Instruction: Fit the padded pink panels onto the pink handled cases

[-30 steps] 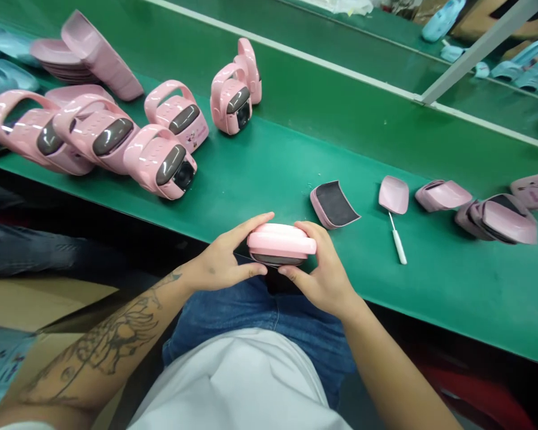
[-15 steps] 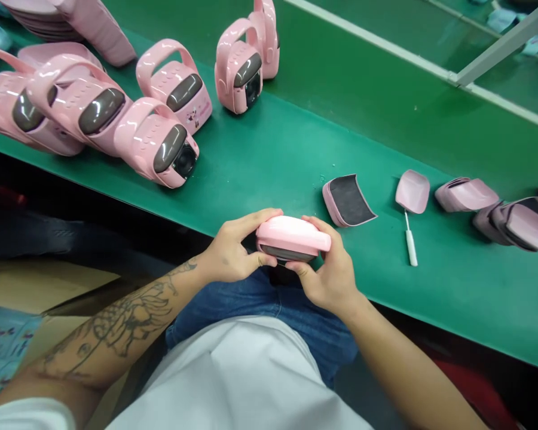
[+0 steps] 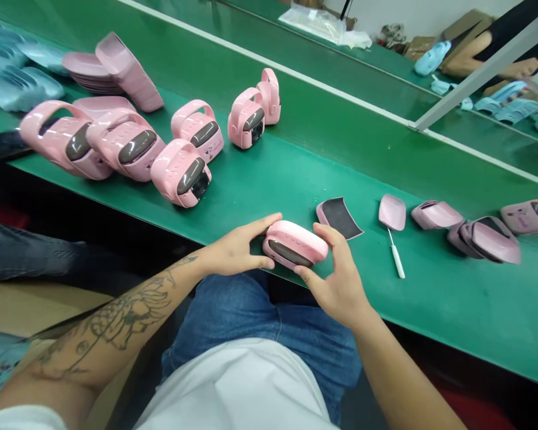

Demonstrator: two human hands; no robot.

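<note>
At the near edge of the green bench, a pink handled device (image 3: 291,252) with a dark oval panel is held between my two hands. It looks like a small projector, its handle side tilted up. My left hand (image 3: 235,246) is at its left end, long fingers at the far side and thumb at the near side, with a gap at the palm. My right hand (image 3: 338,272) grips the right end between fingers and thumb. Just behind lies a pink curved cover (image 3: 341,216) with a dark inner face. Right of that are a pink panel (image 3: 391,212) and a white-handled screwdriver (image 3: 397,261).
Several finished-looking pink devices (image 3: 186,173) stand on the left, near stacked pink panels (image 3: 132,74) and blue parts (image 3: 18,77). Nested pink covers (image 3: 484,239) and another pink device (image 3: 529,216) sit on the right. A metal post (image 3: 479,71) rises behind; beyond it another person's arm (image 3: 470,54) shows.
The view has shifted, showing more of the far side. The held device has turned so its dark panel shows more. My left hand's grip looks looser.
</note>
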